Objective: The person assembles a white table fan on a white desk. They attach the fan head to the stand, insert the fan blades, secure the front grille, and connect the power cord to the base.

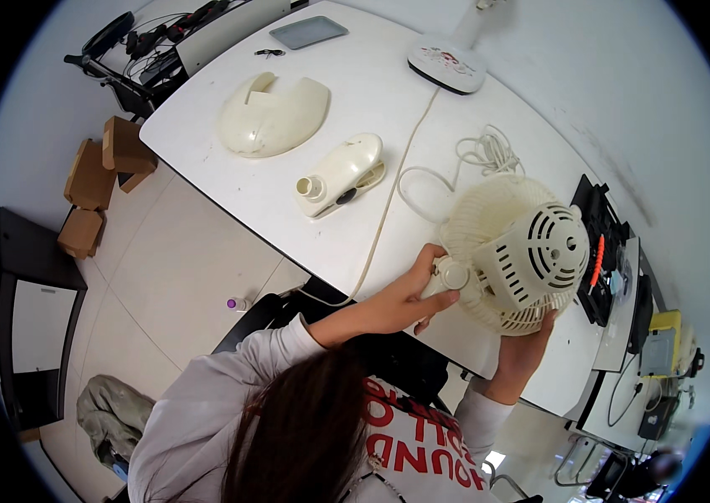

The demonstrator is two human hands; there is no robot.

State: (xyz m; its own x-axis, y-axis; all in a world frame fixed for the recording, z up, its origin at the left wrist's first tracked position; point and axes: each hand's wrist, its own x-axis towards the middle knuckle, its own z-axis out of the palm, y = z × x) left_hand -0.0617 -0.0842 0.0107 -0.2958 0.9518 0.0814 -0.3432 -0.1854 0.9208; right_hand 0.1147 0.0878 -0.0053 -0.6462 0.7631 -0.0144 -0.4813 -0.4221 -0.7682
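Observation:
A cream electric fan head [539, 260], with a slotted motor housing and a wire-like cage, is held over the right part of the white table. My left hand [422, 289] is closed round the short round-ended neck below the motor housing. Against the near side of the cage, my right hand [531, 339] grips the rim, its fingers partly hidden behind it. To the left lies a cream clamp-like stand part [342, 172] with a round socket and a dark knob. Behind that part sits a curved cream plastic shell [275, 117] with a notch.
A coiled pale cord [493, 152] lies behind the fan. A rounded white lamp base [447, 65] and a grey tray [309, 32] are at the far edge. To the right is an opened black tool case [594, 251]. Cardboard boxes [91, 174] stand on the floor, left.

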